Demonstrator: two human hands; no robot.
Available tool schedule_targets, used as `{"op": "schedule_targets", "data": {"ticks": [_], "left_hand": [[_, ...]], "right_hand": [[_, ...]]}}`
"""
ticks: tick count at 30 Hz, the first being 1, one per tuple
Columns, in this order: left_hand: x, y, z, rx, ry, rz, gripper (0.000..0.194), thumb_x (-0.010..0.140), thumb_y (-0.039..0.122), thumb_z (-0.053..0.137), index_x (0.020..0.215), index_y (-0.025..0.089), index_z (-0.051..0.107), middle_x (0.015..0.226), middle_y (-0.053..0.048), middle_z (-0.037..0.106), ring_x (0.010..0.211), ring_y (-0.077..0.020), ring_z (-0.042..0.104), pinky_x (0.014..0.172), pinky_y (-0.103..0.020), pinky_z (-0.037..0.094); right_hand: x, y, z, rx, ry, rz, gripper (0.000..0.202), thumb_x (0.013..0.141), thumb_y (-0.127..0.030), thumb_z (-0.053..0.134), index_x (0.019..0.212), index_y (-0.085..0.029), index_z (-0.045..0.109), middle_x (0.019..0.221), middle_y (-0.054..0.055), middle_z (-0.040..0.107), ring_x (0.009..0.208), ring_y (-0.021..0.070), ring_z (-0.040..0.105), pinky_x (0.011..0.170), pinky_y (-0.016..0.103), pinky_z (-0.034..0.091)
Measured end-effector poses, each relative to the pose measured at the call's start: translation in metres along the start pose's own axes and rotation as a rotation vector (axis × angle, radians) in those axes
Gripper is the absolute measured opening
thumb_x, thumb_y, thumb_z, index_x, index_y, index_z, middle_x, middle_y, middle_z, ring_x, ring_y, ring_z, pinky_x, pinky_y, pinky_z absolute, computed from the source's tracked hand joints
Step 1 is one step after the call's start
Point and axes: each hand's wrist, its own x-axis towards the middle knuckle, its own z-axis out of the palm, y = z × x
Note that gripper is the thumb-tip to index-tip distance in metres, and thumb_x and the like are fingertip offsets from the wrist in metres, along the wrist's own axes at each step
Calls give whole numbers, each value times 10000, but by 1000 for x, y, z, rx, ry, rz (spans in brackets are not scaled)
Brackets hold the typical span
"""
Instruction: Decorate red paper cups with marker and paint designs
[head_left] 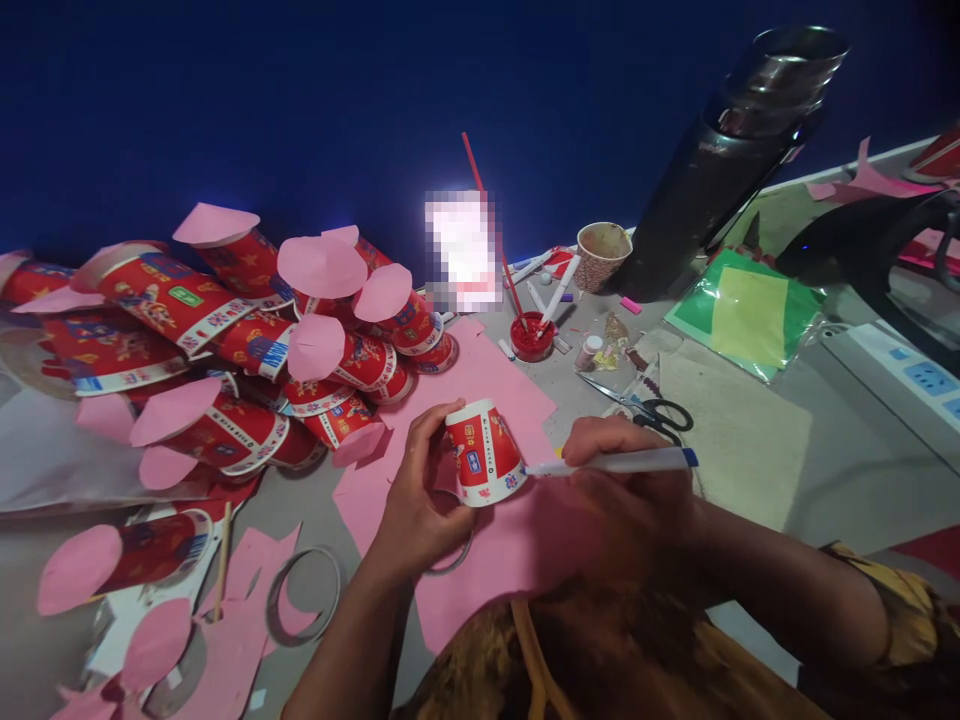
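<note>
A red-and-white printed paper cup (480, 455) is gripped between the thumb and fingers of my left hand (420, 490), its wide rim tilted down. My right hand (626, 480) is closed around a white marker pen (622, 461) with a blue end. The pen's tip meets or nearly meets the white band along the cup's rim; contact is hard to tell. Pink paper (510, 540) lies beneath both hands. Just below my left hand, a ring (454, 562) is partly hidden by it.
Red paper cups (172, 290) with pink paper discs pile up on the left. A tape roll (304, 595) lies in front of them. Scissors (652, 408), a small red pot (531, 338), a brown-patterned cup (602, 255) and a tall black flask (720, 170) stand or lie to the right.
</note>
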Motion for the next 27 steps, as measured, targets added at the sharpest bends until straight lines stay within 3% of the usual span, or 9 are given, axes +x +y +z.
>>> {"op": "schedule_targets", "data": {"ticks": [7, 14, 27], "left_hand": [[2, -1, 2, 50, 21, 47, 919, 728, 116, 744, 1577, 301, 446, 1612, -124, 482, 1517, -352, 513, 1274, -544, 454], [1, -1, 5, 269, 78, 154, 901, 742, 148, 753, 1574, 302, 445, 1520, -120, 506, 1432, -345, 526, 1162, -532, 538], [2, 6, 5, 385, 73, 212, 871, 746, 177, 755, 1551, 296, 445, 1446, -111, 519, 1382, -333, 537, 1165, -531, 526]], "right_hand": [[2, -2, 1, -37, -1, 13, 77, 985, -166, 709, 942, -222, 678, 740, 0, 710, 627, 146, 664, 573, 245, 500], [-1, -2, 5, -133, -106, -139, 45, 1020, -217, 705, 998, -225, 666, 790, 21, 753, 660, 159, 692, 640, 271, 547], [0, -2, 7, -122, -132, -118, 78, 1054, -260, 691, 991, -222, 664, 772, 16, 744, 646, 152, 682, 613, 270, 518]]}}
